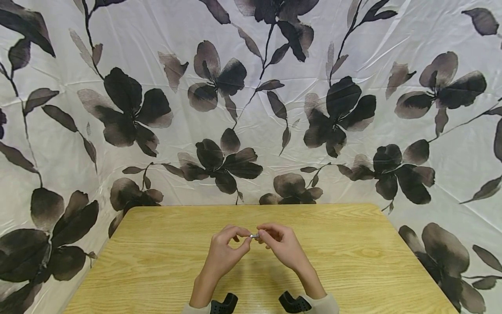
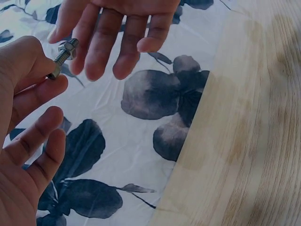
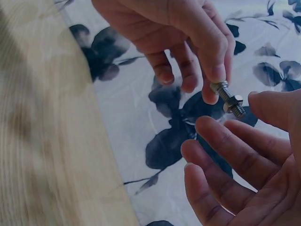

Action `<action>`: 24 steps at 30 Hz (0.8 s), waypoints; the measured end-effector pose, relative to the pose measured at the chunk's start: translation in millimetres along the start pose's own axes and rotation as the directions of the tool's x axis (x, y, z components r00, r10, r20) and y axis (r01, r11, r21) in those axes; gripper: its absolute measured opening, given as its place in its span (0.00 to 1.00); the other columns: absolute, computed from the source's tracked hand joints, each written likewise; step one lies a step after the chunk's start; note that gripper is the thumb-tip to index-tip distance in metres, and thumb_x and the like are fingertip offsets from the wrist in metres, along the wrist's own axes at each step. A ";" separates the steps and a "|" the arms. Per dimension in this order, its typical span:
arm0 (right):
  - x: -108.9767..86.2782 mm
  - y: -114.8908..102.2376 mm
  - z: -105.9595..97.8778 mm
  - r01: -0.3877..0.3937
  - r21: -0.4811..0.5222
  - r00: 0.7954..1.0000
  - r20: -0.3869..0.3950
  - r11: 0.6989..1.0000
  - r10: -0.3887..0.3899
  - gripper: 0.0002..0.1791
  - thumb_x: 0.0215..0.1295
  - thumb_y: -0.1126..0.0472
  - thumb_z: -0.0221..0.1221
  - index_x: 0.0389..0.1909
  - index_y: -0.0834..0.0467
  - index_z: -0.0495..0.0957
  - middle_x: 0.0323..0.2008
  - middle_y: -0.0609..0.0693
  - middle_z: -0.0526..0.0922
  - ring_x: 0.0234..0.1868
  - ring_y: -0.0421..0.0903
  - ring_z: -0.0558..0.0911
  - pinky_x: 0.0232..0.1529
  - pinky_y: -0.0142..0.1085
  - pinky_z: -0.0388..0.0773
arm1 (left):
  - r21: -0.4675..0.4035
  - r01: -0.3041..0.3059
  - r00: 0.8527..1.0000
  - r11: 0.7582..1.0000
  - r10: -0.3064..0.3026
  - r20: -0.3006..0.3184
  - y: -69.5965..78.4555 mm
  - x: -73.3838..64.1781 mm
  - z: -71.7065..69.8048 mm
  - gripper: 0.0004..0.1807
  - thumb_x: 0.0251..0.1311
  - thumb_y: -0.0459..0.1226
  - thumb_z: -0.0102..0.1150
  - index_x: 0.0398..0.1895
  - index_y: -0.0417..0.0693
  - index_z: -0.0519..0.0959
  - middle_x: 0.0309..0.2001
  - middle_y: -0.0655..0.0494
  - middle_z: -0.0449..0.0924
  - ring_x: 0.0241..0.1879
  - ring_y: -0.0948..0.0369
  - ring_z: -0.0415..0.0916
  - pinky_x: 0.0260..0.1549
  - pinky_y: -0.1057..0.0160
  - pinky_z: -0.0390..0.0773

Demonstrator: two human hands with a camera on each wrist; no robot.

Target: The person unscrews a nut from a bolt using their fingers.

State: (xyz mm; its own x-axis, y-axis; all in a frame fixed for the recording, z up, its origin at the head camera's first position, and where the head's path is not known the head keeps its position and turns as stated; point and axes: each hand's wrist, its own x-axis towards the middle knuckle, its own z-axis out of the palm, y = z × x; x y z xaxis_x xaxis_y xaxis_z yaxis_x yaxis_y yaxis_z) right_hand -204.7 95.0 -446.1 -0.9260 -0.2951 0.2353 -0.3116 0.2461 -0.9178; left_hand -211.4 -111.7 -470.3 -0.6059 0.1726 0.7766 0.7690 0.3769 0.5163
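Note:
A small metal bolt is held above the table between both hands, lying nearly level in the head view. My left hand pinches the bolt's head between thumb and fingertip. A hex nut sits on the thread close to the bolt's free end, with a little thread showing past it. Around that end my right hand has its fingers spread and loosely bent. In the right wrist view its thumb lies just beside the nut, with a small gap visible.
Beneath the hands is a light wood-grain table. White cloth with dark flowers hangs behind it and along its sides. Black wrist devices sit at both cuffs.

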 end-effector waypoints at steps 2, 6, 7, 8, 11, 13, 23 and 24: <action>0.3 0.8 0.1 -0.009 -0.001 1.000 0.010 1.000 0.009 0.17 0.78 0.51 0.57 0.53 0.59 0.85 0.41 0.56 0.89 0.39 0.40 0.86 0.40 0.35 0.85 | -0.001 0.006 1.000 1.000 -0.006 0.001 0.1 0.1 0.2 0.13 0.51 0.26 0.74 0.34 0.53 0.87 0.35 0.62 0.88 0.34 0.66 0.80 0.31 0.64 0.83; 0.7 1.3 -0.1 -0.013 -0.002 1.000 0.016 1.000 0.013 0.15 0.77 0.51 0.58 0.48 0.56 0.87 0.39 0.53 0.90 0.38 0.40 0.87 0.39 0.34 0.85 | 0.005 0.005 1.000 1.000 -0.005 -0.002 0.4 0.7 0.7 0.13 0.51 0.26 0.74 0.34 0.52 0.87 0.35 0.61 0.88 0.34 0.66 0.80 0.31 0.65 0.83; 0.7 1.3 -0.3 -0.013 -0.003 1.000 0.017 1.000 0.013 0.15 0.76 0.51 0.59 0.48 0.56 0.87 0.39 0.53 0.90 0.38 0.40 0.87 0.39 0.34 0.85 | 0.006 0.004 1.000 1.000 -0.004 -0.002 0.5 1.0 0.8 0.12 0.51 0.26 0.74 0.34 0.52 0.87 0.35 0.61 0.88 0.34 0.65 0.80 0.31 0.65 0.82; 0.7 1.1 -0.6 -0.010 -0.005 1.000 0.017 1.000 0.010 0.14 0.76 0.51 0.59 0.48 0.55 0.87 0.39 0.53 0.90 0.38 0.40 0.87 0.39 0.34 0.85 | 0.007 0.001 1.000 1.000 -0.001 -0.003 0.3 1.1 1.0 0.12 0.51 0.26 0.74 0.34 0.52 0.87 0.35 0.61 0.88 0.34 0.65 0.80 0.31 0.65 0.82; 0.9 1.3 -1.8 -0.003 -0.008 1.000 0.024 1.000 0.003 0.14 0.76 0.51 0.59 0.49 0.55 0.87 0.40 0.53 0.90 0.39 0.41 0.87 0.40 0.34 0.85 | 0.008 -0.004 1.000 1.000 0.004 -0.002 0.0 1.6 1.2 0.12 0.51 0.26 0.73 0.35 0.52 0.87 0.35 0.61 0.88 0.34 0.65 0.80 0.31 0.64 0.82; 1.4 1.7 -2.5 -0.005 -0.009 1.000 0.028 1.000 0.006 0.14 0.76 0.51 0.59 0.49 0.55 0.87 0.41 0.52 0.90 0.40 0.41 0.87 0.41 0.35 0.85 | 0.008 -0.008 1.000 1.000 0.008 0.001 -0.5 1.8 1.5 0.12 0.51 0.26 0.73 0.35 0.51 0.87 0.35 0.61 0.88 0.34 0.65 0.80 0.31 0.64 0.83; 3.1 2.1 -4.6 0.012 -0.012 0.999 0.033 1.000 -0.012 0.14 0.72 0.57 0.64 0.51 0.62 0.84 0.44 0.57 0.89 0.44 0.52 0.88 0.44 0.33 0.83 | 0.004 0.000 1.000 1.000 0.000 0.000 -3.2 2.0 3.4 0.13 0.51 0.26 0.73 0.35 0.53 0.86 0.35 0.61 0.88 0.34 0.66 0.81 0.31 0.64 0.83; 3.2 2.3 -4.7 0.014 -0.008 0.999 0.034 1.000 -0.013 0.14 0.72 0.58 0.64 0.51 0.62 0.84 0.44 0.57 0.89 0.45 0.53 0.87 0.44 0.33 0.84 | 0.003 0.003 1.000 1.000 -0.003 0.000 -3.5 2.0 3.7 0.13 0.51 0.26 0.73 0.35 0.53 0.86 0.35 0.62 0.88 0.34 0.66 0.81 0.31 0.64 0.83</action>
State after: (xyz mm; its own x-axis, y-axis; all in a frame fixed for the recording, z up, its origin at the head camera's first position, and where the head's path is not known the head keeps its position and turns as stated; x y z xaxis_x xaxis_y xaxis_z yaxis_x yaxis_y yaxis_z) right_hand -209.4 98.9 -446.0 -0.9141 -0.3293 0.2367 -0.3260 0.2498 -0.9118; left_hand -216.0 -109.3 -471.9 -0.6086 0.1714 0.7748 0.7664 0.3800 0.5179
